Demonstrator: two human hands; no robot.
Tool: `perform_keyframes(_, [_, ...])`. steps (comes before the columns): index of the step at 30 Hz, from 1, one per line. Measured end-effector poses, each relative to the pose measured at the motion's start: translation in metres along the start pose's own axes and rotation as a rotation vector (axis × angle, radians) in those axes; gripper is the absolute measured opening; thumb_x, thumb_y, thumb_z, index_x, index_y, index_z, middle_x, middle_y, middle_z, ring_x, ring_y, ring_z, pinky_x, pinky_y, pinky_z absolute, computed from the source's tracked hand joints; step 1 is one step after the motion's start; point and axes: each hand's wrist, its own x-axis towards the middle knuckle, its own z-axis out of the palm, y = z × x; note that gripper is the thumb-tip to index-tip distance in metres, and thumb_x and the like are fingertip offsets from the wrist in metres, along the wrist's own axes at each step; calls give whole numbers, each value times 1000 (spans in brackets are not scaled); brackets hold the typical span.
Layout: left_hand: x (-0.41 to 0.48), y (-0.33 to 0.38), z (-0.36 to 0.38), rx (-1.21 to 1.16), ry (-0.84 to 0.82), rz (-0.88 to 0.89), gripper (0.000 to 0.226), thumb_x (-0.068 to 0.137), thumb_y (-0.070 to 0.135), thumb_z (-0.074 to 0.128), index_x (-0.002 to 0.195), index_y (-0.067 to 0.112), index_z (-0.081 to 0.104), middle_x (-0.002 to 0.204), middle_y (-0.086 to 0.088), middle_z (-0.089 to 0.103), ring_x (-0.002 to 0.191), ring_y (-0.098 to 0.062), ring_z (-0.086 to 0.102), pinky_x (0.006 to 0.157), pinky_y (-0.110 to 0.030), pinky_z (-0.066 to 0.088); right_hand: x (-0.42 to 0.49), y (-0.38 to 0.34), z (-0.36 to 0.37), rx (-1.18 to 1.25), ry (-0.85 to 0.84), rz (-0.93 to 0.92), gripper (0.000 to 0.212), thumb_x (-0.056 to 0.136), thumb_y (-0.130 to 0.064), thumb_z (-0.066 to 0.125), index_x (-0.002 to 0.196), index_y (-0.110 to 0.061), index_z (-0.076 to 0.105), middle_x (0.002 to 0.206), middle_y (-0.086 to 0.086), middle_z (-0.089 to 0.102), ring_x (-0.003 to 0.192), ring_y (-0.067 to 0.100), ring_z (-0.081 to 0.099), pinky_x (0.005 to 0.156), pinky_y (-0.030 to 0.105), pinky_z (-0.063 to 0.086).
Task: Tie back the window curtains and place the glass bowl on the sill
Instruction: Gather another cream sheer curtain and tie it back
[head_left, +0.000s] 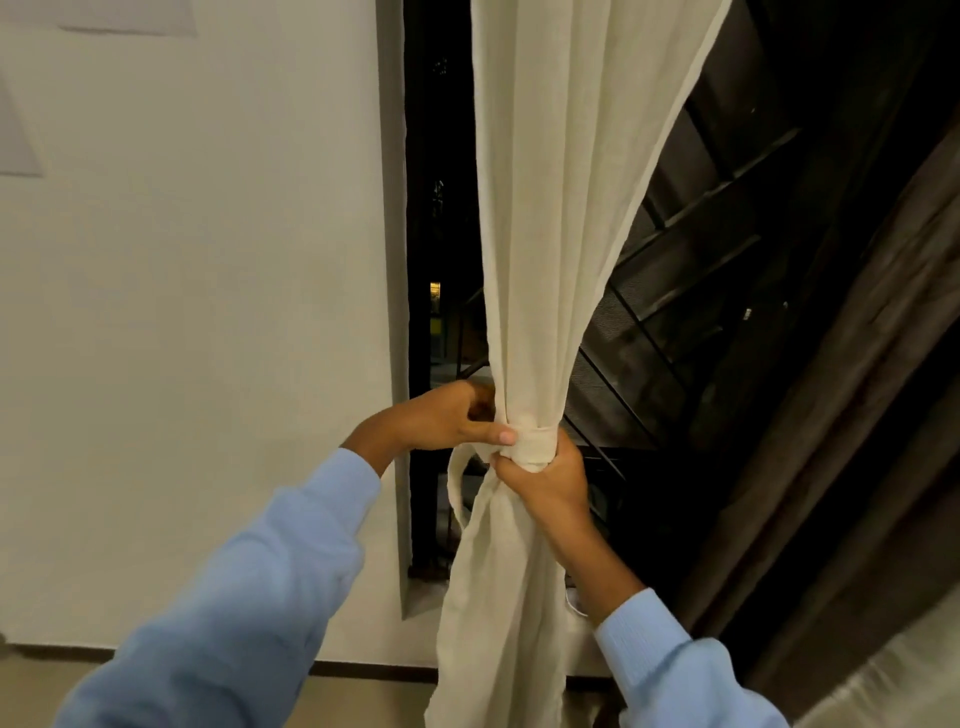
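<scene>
Right now my right grip (545, 483) is clasping the gathered waist of the cream-coloured woven fabric curtain (561, 208), with its fingers curling up over the lower edge of the matching cream cloth tie-back band (535, 441) that is wrapping the bunch. My left grip (447, 421) is meeting it from the other side. Its thumb is lying flat along the band's upper left edge and pinching it, while its curled fingers are reaching behind the fabric, where I cannot tell what they are touching. The two are sitting just beside each other at the band.

A loose loop of cream strip (457, 486) is hanging from the band on the left, just below my left thumb. Above the band the curtain is fanning out in long folds toward the top of the view. Below it the cloth is falling slack past my right wrist to the bottom edge.

My light blue knitted sleeves (249, 597) are reaching up from the lower corners. Behind the curtain a dark metal window grille (701, 260) is showing, with darkness beyond it. A grey window frame (395, 260) is running down on the left, beside a plain off-white wall (208, 312). On the right a heavy dark brown curtain (857, 415) is hanging at a slant.
</scene>
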Motion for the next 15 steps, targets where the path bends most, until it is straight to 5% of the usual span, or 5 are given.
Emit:
perform_keyframes(3, [0, -26, 7, 8, 154, -49, 30, 77, 34, 75, 96, 11, 71, 93, -7, 71, 80, -12, 63, 80, -33, 52, 0, 3, -3, 31, 37, 20, 49, 72, -8, 83, 115, -16, 62, 102, 2, 68, 92, 17, 65, 67, 17, 49])
perform_keyframes(8, [-7, -33, 13, -75, 434, -1, 7, 88, 24, 66, 83, 19, 68, 76, 5, 66, 65, 3, 59, 64, -13, 45, -4, 5, -6, -36, 105, 46, 36, 75, -17, 81, 102, -28, 60, 88, -17, 63, 80, 3, 61, 62, 17, 44])
perform_keyframes(11, [-12, -29, 10, -45, 524, 63, 7, 89, 19, 64, 85, 14, 68, 76, 6, 65, 67, 3, 60, 63, -8, 43, -5, 5, -5, -69, 175, 30, 42, 76, -20, 79, 107, -36, 55, 90, -22, 59, 82, 2, 60, 68, 22, 47])
perform_keyframes(15, [-16, -29, 11, 146, 614, 85, 12, 89, 26, 64, 91, 16, 70, 83, 4, 67, 79, -8, 61, 71, -20, 47, -11, 3, -4, -73, 247, 9, 48, 78, -21, 78, 112, -38, 48, 85, -24, 56, 77, 1, 59, 61, 18, 45])
